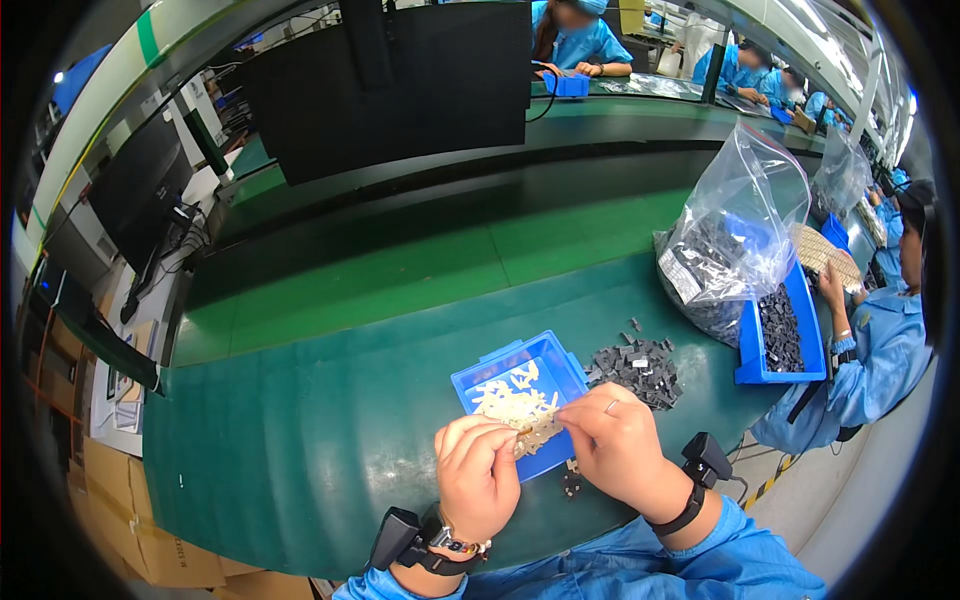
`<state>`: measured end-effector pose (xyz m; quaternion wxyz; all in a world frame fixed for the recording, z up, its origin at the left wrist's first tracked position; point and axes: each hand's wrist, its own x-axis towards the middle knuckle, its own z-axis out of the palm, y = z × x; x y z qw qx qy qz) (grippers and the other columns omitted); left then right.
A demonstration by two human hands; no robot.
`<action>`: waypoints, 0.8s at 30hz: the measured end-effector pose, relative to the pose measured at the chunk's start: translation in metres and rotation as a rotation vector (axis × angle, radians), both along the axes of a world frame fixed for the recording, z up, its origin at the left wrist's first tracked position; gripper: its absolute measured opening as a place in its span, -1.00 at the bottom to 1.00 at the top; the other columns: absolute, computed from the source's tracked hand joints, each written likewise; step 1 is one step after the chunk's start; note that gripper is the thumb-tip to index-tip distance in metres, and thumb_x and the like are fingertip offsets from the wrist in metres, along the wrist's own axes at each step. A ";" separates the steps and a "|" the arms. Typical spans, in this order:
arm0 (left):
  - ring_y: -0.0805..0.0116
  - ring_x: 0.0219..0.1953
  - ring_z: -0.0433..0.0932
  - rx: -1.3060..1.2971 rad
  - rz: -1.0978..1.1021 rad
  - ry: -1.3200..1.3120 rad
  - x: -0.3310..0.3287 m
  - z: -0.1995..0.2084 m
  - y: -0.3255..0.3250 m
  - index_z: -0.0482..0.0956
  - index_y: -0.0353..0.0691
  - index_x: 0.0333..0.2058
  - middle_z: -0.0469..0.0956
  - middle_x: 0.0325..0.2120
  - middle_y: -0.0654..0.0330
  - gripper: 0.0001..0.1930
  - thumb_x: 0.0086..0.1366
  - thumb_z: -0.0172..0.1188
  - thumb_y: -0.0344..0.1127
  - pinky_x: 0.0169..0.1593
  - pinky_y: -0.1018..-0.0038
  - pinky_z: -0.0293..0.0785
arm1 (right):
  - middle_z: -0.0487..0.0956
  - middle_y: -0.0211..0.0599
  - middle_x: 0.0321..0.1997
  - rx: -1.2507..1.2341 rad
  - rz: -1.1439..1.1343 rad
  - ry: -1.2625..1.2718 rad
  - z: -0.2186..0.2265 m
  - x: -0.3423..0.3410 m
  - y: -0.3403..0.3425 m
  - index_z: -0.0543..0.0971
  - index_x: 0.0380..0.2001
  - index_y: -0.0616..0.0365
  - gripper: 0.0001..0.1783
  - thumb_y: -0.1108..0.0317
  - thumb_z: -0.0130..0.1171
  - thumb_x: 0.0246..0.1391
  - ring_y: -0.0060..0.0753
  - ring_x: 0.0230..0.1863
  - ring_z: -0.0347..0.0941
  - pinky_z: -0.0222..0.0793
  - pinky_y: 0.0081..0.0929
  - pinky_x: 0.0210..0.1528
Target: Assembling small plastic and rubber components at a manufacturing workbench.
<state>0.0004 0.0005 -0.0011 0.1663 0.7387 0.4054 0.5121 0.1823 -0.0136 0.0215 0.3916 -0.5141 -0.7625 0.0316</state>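
A blue plastic tray (558,362) stands on the green bench with a heap of small cream-coloured parts (505,400) in it. Both my hands are over the tray's near half, fingertips pinched a short way apart. My left hand (478,478) pinches something small and brownish at its fingertips, too small to name. My right hand (618,445) is closed in a pinch over the tray's right side; what it holds is hidden. Just past my right hand lies a loose pile of small black plastic pieces (640,372). A few dark and tan bits (572,483) lie near the tray's front corner.
A clear plastic bag of black parts (715,255) leans by a blue bin (785,376) at the right. A person in blue (880,345) works beside it. A large dark monitor (390,90) hangs over the far side. Cardboard boxes (150,520) stand at the lower left.
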 end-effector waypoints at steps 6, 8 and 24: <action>0.17 -0.22 0.55 0.015 -0.021 0.118 0.001 0.001 0.001 0.59 -0.24 -0.39 0.61 -0.41 0.19 -0.92 0.13 0.26 -0.54 -0.07 0.31 0.31 | 0.62 -0.26 -0.37 -0.068 0.145 0.150 0.012 -0.010 0.001 0.65 -0.38 0.23 -0.83 0.58 0.29 -0.14 -0.16 -0.32 0.51 0.47 -0.29 -0.21; 0.20 -0.23 0.55 0.032 -0.033 0.190 0.001 0.001 0.000 0.59 -0.21 -0.38 0.61 -0.40 0.24 -0.91 0.11 0.28 -0.51 -0.04 0.33 0.24 | 0.62 -0.27 -0.37 -0.090 0.165 0.149 0.012 -0.010 0.001 0.66 -0.38 0.22 -0.84 0.58 0.29 -0.13 -0.17 -0.31 0.50 0.46 -0.29 -0.21; 0.31 -0.17 0.51 0.042 0.050 0.216 0.003 0.001 -0.007 0.66 -0.09 -0.44 0.63 -0.39 0.42 -0.92 0.06 0.35 -0.42 0.11 0.19 -0.03 | 0.59 -0.27 -0.38 -0.142 0.173 0.217 0.005 -0.014 -0.003 0.60 -0.44 0.20 -0.87 0.59 0.25 -0.14 -0.12 -0.28 0.48 0.44 -0.29 -0.19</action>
